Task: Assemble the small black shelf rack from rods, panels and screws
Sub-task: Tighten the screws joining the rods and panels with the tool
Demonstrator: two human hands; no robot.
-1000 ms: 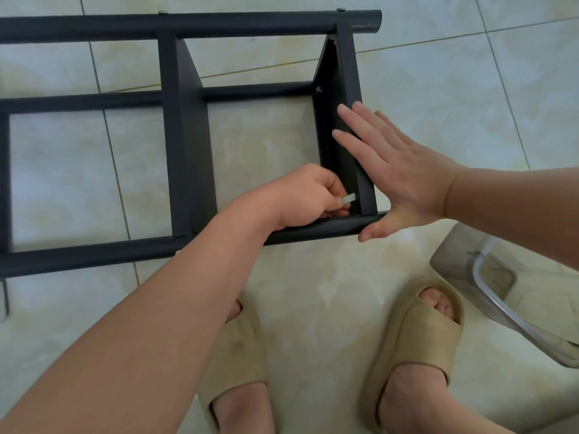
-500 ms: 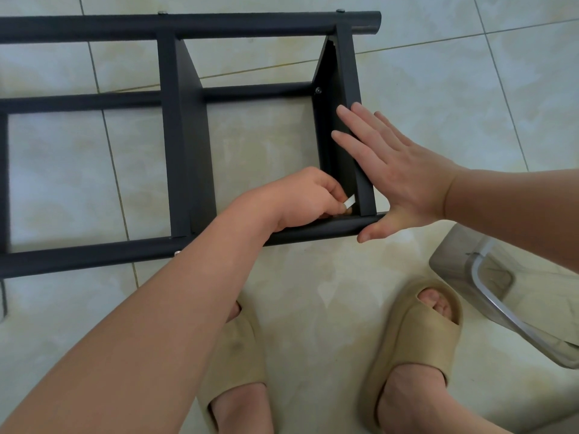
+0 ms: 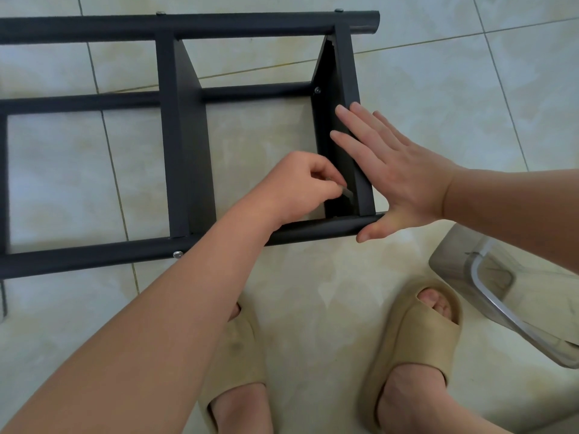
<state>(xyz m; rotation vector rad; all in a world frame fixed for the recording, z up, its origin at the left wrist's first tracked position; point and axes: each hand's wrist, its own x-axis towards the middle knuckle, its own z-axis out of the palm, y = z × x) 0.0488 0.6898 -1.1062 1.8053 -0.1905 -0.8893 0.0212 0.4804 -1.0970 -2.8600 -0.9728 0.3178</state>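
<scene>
Head: left hand (image 3: pixel 300 186) pinches metal piece (image 3: pixel 347 192); right hand (image 3: pixel 398 180) presses panel (image 3: pixel 346 64).

The shelf rack (image 3: pixel 185 136) is painted black. The floor tiles (image 3: pixel 438 98) are coloured pale cream with cloudy marks. The slippers (image 3: pixel 416 333) are coloured tan. The small piece (image 3: pixel 347 192) is seen as grey, maybe silver.

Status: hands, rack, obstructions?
Left hand pinches small silver tool inside end panel, near corner. Right hand flat against that panel. Rack lying on floor. Clear tub off right, apart.
</scene>
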